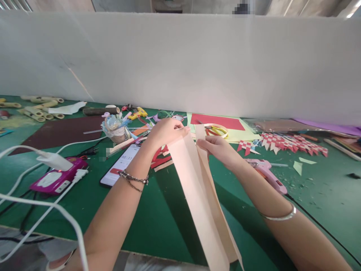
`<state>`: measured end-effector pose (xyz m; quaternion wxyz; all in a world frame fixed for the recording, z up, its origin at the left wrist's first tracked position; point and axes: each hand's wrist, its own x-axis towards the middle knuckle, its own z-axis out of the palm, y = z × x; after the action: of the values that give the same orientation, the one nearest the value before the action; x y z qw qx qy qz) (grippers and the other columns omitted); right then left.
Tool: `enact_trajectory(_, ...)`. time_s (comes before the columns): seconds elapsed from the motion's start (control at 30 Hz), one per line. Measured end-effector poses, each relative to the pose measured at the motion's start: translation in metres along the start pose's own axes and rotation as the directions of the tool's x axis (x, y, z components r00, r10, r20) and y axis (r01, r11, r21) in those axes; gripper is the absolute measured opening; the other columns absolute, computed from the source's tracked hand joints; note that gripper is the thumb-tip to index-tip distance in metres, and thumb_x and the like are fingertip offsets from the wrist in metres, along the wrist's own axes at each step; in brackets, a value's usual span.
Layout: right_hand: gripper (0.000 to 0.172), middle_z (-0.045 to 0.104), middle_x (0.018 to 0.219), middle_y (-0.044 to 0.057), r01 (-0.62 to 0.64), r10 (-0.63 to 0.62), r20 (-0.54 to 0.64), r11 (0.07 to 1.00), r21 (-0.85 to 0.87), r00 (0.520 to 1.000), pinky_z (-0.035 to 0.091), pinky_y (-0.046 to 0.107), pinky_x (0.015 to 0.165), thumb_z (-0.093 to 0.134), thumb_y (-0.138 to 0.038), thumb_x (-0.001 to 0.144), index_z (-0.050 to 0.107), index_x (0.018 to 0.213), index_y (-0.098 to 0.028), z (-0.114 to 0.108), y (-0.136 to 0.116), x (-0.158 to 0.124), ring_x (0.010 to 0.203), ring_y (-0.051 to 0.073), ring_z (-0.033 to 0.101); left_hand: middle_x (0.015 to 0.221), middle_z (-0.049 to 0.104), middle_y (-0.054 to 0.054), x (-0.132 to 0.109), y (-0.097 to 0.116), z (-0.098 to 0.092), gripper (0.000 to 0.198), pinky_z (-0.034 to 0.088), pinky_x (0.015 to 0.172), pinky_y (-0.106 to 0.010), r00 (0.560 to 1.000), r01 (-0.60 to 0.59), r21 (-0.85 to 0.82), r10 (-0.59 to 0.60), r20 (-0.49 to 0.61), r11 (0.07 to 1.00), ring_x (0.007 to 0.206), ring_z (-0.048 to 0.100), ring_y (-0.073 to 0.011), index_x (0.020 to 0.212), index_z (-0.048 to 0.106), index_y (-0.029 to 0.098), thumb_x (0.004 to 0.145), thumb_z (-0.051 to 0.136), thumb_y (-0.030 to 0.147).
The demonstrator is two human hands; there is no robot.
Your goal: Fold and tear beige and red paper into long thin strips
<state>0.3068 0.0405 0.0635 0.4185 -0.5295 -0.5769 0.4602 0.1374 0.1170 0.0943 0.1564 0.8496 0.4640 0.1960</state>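
1. The long peach paper strip (pixel 197 195) is held up off the green counter (pixel 158 222). It runs from the hands back toward the person's body and is folded lengthwise into narrow panels.
2. The left hand (pixel 166 132) has its grip closed on the far end of the upper panel, with the fingertips pinching the edge.
3. The right hand (pixel 220 148) pinches the far end of the neighbouring panel just beside it, so both hands hold the same end, close together.
4. The strip looks light and thin. It appears to hold its creases, yet is likely to sag or twist along its unsupported length.
5. The paper would probably dent or tear under a hard squeeze. A light pinch at the edges near a fold line seems the safest hold, with the near end left hanging free.
6. A phone (pixel 121 163) lies under the left forearm, and a pink glue gun (pixel 267 175) lies beneath the right wrist.
7. Red-and-white woven pieces (pixel 290 143) and a red sheet (pixel 217 121) sit farther back, near the white partition (pixel 180 64).
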Motion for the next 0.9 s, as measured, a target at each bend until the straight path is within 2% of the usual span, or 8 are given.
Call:
enact_trajectory(0.2,0.030,0.053,0.045,-0.003,-0.111,0.113,0.028,0.993,-0.037,0.993,0.038,0.020,0.041,0.049,-0.031,0.084,0.051,0.057,-0.017,0.002,-0.001,0.000,0.034,0.006,0.047,0.053,0.048,0.002,0.006,-0.013,0.006,0.031,0.025,0.048,-0.023,0.991,-0.123,-0.185,0.111,-0.077,0.975,0.049,0.039,-0.0095,0.060,0.056,0.015,0.079,0.048,0.038)
enact_trajectory(0.37,0.033,0.052,0.043,-0.004,-0.134,0.137,0.045,0.989,-0.063,0.990,0.037,0.020,0.042,0.050,-0.033,0.084,0.046,0.055,-0.017,0.004,0.007,0.004,0.034,0.006,0.047,0.051,0.042,0.003,0.006,-0.022,-0.005,0.032,0.022,0.046,-0.022,0.986,-0.113,-0.267,0.075,-0.150,0.957,0.048,0.037,-0.0086,0.060,0.052,0.015,0.079,0.049,0.040)
enact_trajectory(0.5,0.030,0.055,0.047,-0.002,-0.116,0.125,0.075,0.986,-0.118,0.989,0.036,0.020,0.041,0.053,-0.034,0.082,0.050,0.057,-0.016,0.004,0.018,0.007,0.036,0.007,0.048,0.050,0.043,0.003,0.004,-0.025,-0.014,0.032,0.021,0.046,-0.022,0.979,-0.088,-0.250,0.038,-0.198,0.964,0.046,0.038,-0.0087,0.060,0.053,0.015,0.079,0.049,0.041)
enact_trajectory(0.57,0.035,0.054,0.047,-0.001,-0.115,0.126,0.084,0.986,-0.123,0.989,0.037,0.021,0.043,0.052,-0.039,0.082,0.051,0.056,-0.016,0.004,0.021,0.008,0.037,0.008,0.048,0.050,0.044,0.003,0.003,-0.025,-0.017,0.032,0.021,0.046,-0.023,0.976,-0.083,-0.227,0.032,-0.217,0.970,0.046,0.038,-0.0089,0.059,0.052,0.015,0.079,0.049,0.040)
enact_trajectory(0.63,0.043,0.057,0.052,0.001,-0.115,0.120,0.093,0.992,-0.050,0.988,0.042,0.022,0.048,0.044,-0.050,0.083,0.054,0.058,-0.016,0.004,0.020,0.006,0.043,0.010,0.052,0.050,0.045,0.003,0.002,-0.024,-0.017,0.032,0.021,0.047,-0.023,0.974,-0.081,-0.196,0.036,-0.223,0.977,0.046,0.037,-0.0091,0.058,0.053,0.015,0.079,0.049,0.040)
enact_trajectory(0.73,0.053,0.064,0.073,0.004,-0.095,0.082,0.130,0.991,0.094,0.988,0.047,0.026,0.061,0.036,-0.063,0.081,0.062,0.073,-0.018,0.004,0.013,0.001,0.064,0.014,0.059,0.050,0.045,0.003,0.002,-0.020,-0.013,0.032,0.021,0.048,-0.024,0.973,-0.089,-0.150,0.054,-0.224,0.985,0.047,0.036,-0.0093,0.060,0.054,0.016,0.079,0.049,0.041)
enact_trajectory(0.8,0.048,0.065,0.085,0.004,-0.062,0.050,0.145,0.995,0.081,0.988,0.048,0.028,0.069,0.040,-0.063,0.079,0.064,0.084,-0.021,0.005,0.007,-0.003,0.079,0.017,0.059,0.051,0.043,0.003,0.002,-0.017,-0.010,0.031,0.020,0.048,-0.024,0.973,-0.097,-0.124,0.067,-0.222,0.988,0.047,0.034,-0.0091,0.058,0.053,0.017,0.079,0.049,0.040)
enact_trajectory(0.9,0.041,0.064,0.089,0.004,0.001,0.002,0.143,1.000,-0.018,0.990,0.046,0.031,0.075,0.047,-0.059,0.079,0.063,0.087,-0.022,0.007,0.001,-0.007,0.090,0.020,0.057,0.050,0.038,0.004,0.001,-0.012,-0.008,0.032,0.019,0.048,-0.023,0.974,-0.097,-0.094,0.075,-0.216,0.991,0.048,0.033,-0.0087,0.055,0.047,0.017,0.079,0.049,0.037)
